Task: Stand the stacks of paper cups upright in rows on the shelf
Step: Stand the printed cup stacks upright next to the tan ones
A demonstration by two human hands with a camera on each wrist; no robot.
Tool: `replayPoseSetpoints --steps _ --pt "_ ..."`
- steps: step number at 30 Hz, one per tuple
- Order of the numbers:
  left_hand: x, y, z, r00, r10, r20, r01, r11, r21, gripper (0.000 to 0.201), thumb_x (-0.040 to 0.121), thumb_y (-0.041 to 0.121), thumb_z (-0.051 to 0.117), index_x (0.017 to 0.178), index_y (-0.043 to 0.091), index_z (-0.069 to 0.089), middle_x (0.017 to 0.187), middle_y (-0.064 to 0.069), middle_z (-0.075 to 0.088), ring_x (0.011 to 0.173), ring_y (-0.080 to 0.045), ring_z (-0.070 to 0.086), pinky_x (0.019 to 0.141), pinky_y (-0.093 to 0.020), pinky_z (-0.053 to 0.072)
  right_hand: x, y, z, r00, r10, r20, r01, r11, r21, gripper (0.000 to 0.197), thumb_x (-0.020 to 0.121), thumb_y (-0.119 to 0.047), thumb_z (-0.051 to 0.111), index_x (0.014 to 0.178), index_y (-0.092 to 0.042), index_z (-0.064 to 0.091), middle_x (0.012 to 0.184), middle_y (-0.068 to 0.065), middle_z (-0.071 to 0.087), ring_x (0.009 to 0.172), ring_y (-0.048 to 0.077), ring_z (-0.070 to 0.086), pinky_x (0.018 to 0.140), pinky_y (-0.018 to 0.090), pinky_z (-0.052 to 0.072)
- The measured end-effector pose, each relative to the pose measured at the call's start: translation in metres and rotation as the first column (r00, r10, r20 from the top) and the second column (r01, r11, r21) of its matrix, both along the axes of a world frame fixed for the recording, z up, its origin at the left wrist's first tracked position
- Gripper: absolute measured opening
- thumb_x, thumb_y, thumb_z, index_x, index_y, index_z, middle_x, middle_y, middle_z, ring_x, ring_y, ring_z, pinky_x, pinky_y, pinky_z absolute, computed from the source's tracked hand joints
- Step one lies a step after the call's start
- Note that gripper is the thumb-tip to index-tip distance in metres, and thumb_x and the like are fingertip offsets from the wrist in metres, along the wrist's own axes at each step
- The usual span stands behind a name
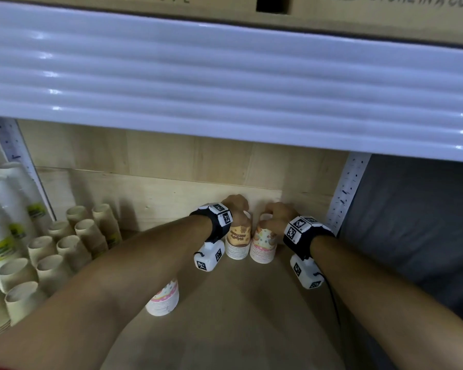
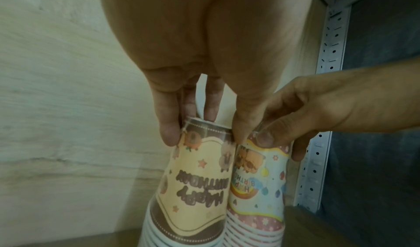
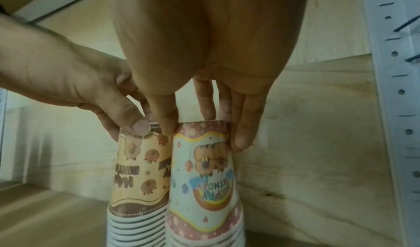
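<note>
Both forearms reach in, left hand (image 1: 234, 205) pinching the brown cup stack (image 1: 238, 243), right hand (image 1: 277, 213) pinching the pink stack (image 1: 263, 245) touching beside it; a jerky release could topple both.

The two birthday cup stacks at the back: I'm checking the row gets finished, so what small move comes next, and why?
Probably let go of both. The left hand grips the brown stack, the right hand the pink stack; both stand upright, touching. A third stack waits nearer the front.
</note>
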State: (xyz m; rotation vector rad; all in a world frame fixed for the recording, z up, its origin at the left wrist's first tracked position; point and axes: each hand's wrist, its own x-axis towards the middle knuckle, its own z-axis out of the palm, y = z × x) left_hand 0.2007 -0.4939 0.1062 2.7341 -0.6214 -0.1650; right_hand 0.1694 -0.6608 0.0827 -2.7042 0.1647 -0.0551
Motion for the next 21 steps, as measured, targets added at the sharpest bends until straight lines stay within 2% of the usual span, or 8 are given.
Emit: replayPoseSetpoints --steps 2,4,7,9,11,14,17,21 --pt "0.0004 -0.0004 0.0011 1.000 -0.001 0.003 0.001 1.000 0.006 0.048 0.084 0.031 0.068 0.124 0.005 0.061 0.111 -0.004 0.054 0.098 -0.021 0.054 0.073 -0.025 0.040 -0.0001 0.0001 0.0019 1.000 0.002 -0.010 -0.002 1.000 0.004 0.025 0.069 -0.042 0.064 0.086 -0.025 0.064 0.090 0.000 0.064 0.084 0.021 0.063 0.072 0.029 0.051" --pt "0.0008 -0.0006 0.0001 0.999 0.008 0.033 -0.008 1.000 -0.004 0.046 0.085 0.030 0.067 0.120 0.001 0.062 0.107 -0.005 0.055 0.090 -0.020 0.051 0.071 -0.024 0.040 -0.0002 -0.0009 0.0038 1.000 0.006 -0.027 -0.006 1.000 -0.004 0.029 0.068 -0.043 0.065 0.090 -0.025 0.065 0.092 -0.001 0.063 0.085 0.020 0.062 0.073 0.028 0.050" --pt "0.0023 -0.0013 -0.0028 0.999 0.024 0.029 -0.023 1.000 -0.017 0.047 0.085 0.032 0.067 0.121 0.002 0.061 0.120 -0.010 0.059 0.095 -0.022 0.055 0.072 -0.024 0.040 0.0009 -0.0043 0.0051 0.998 0.026 -0.056 -0.026 1.000 -0.009 0.033 0.063 -0.047 0.067 0.091 -0.029 0.063 0.096 -0.002 0.062 0.088 0.019 0.060 0.075 0.029 0.051" --pt "0.0031 -0.0015 -0.0031 0.999 0.026 0.030 -0.025 0.999 -0.028 0.049 0.085 0.033 0.067 0.123 0.003 0.060 0.125 -0.010 0.057 0.104 -0.024 0.056 0.075 -0.024 0.040 0.0006 -0.0070 0.0065 0.994 0.057 -0.089 -0.056 0.998 0.008 0.038 0.060 -0.045 0.071 0.094 -0.031 0.061 0.101 -0.001 0.061 0.092 0.021 0.061 0.079 0.034 0.054" --pt "0.0043 -0.0019 -0.0040 0.999 0.018 0.037 -0.017 0.999 -0.033 0.051 0.086 0.034 0.067 0.126 0.004 0.059 0.127 -0.010 0.055 0.112 -0.026 0.055 0.077 -0.024 0.040 -0.0018 -0.0083 0.0086 0.989 0.089 -0.118 -0.088 0.996 0.017 0.041 0.064 -0.037 0.074 0.101 -0.032 0.059 0.107 0.001 0.060 0.097 0.023 0.060 0.083 0.039 0.054" --pt "0.0054 -0.0009 -0.0051 0.999 0.015 0.038 -0.014 0.999 -0.040 0.048 0.083 0.036 0.069 0.120 0.005 0.062 0.122 -0.008 0.057 0.108 -0.025 0.056 0.075 -0.026 0.041 -0.0010 -0.0092 0.0074 0.990 0.096 -0.107 -0.097 0.995 -0.002 0.037 0.071 -0.024 0.075 0.105 -0.025 0.060 0.109 0.003 0.061 0.099 0.025 0.061 0.084 0.039 0.054" --pt "0.0073 -0.0015 -0.0063 0.999 0.021 0.030 -0.019 0.998 -0.052 0.044 0.081 0.037 0.072 0.112 0.006 0.066 0.115 -0.008 0.062 0.101 -0.024 0.059 0.070 -0.026 0.042 0.0009 -0.0082 0.0065 0.995 0.069 -0.072 -0.071 0.997 -0.028 0.032 0.076 -0.029 0.075 0.104 -0.020 0.062 0.107 0.004 0.064 0.097 0.023 0.062 0.084 0.036 0.053" --pt "0.0085 -0.0023 -0.0064 1.000 0.024 0.015 -0.023 0.998 -0.063 0.044 0.081 0.035 0.072 0.113 0.006 0.064 0.117 -0.009 0.061 0.104 -0.026 0.059 0.071 -0.026 0.041 -0.0012 -0.0070 0.0051 0.999 0.036 -0.027 -0.037 0.999 -0.026 0.032 0.074 -0.040 0.073 0.098 -0.020 0.063 0.101 0.002 0.064 0.092 0.022 0.062 0.081 0.034 0.054"
